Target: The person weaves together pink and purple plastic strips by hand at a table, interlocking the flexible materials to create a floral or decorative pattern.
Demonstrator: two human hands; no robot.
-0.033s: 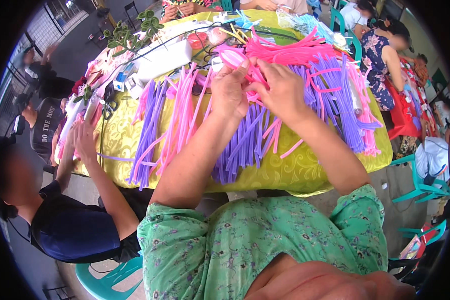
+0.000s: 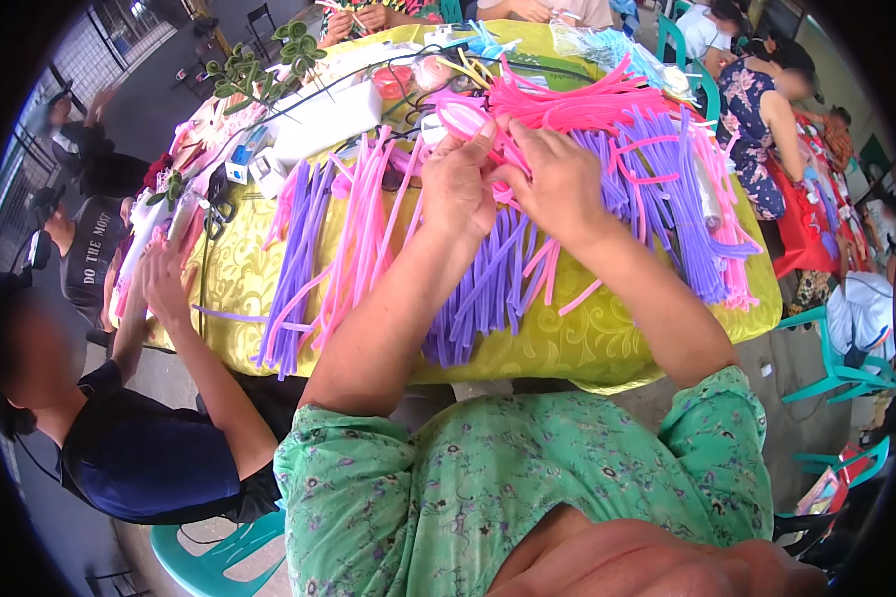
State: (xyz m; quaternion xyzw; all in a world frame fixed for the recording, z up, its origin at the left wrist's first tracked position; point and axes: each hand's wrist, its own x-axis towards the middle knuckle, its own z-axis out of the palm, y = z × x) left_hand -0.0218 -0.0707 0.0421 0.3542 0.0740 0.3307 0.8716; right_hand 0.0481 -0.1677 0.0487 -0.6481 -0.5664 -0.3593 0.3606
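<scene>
My left hand (image 2: 458, 181) is closed round a piece bent from pink pipe cleaners (image 2: 465, 120), its looped, petal-like end standing out above the fingers. Against its other side, the fingers and thumb of my right hand (image 2: 560, 179) pinch the pink stems between the two hands. The exact grip is partly hidden behind the fingers. Under my wrists lies a spread of purple pipe cleaners (image 2: 478, 289). Bright pink pipe cleaners (image 2: 577, 99) are heaped just beyond my right hand, and a lighter pink bunch (image 2: 363, 219) lies left of my left forearm.
A yellow patterned cloth (image 2: 587, 343) covers the table. Black scissors (image 2: 216, 217), a white foam block (image 2: 334, 121) and a leafy green piece (image 2: 254, 80) lie to the left. A co-worker's hands (image 2: 164, 274) work at the left edge. More purple stems (image 2: 692, 229) lie right.
My hands and the pink piece stay almost where they were. The co-worker's hands at the left have shifted slightly.
</scene>
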